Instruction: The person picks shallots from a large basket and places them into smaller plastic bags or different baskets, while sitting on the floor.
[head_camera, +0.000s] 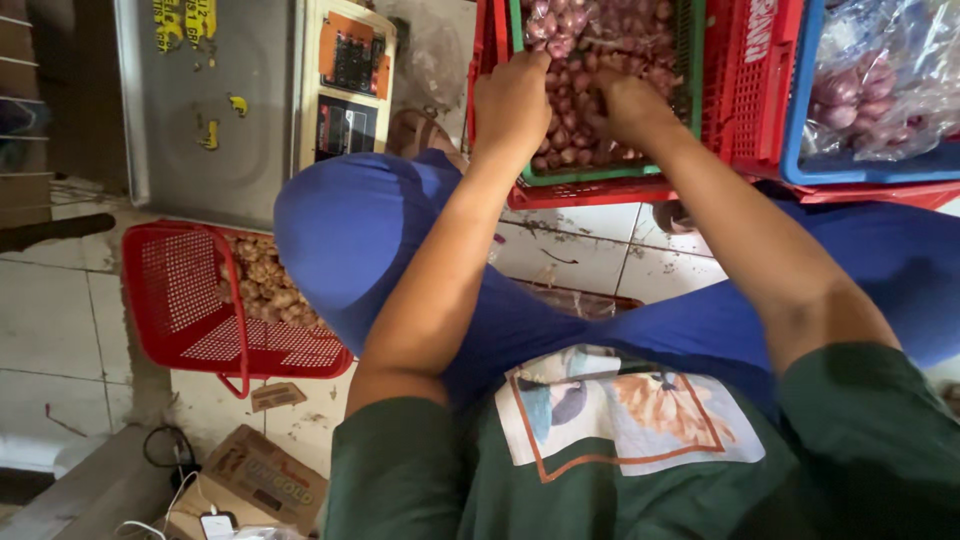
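Observation:
I sit with blue-trousered knees spread and both arms stretched forward. My left hand (512, 100) and my right hand (628, 105) both rest in a heap of small purple-red shallots (575, 60) inside a green crate (690, 60). The green crate sits in a red crate (590, 192) on the tiled floor. Both hands have their fingers curled down into the shallots; what the fingers hold is hidden under the hands.
A blue crate (800, 150) with bagged shallots (870, 80) stands to the right. A red basket (180, 300) of pale peeled bulbs lies by my left knee. A digital scale (345, 85) with a steel pan sits at the back left. A cardboard box (255, 480) and cables lie near.

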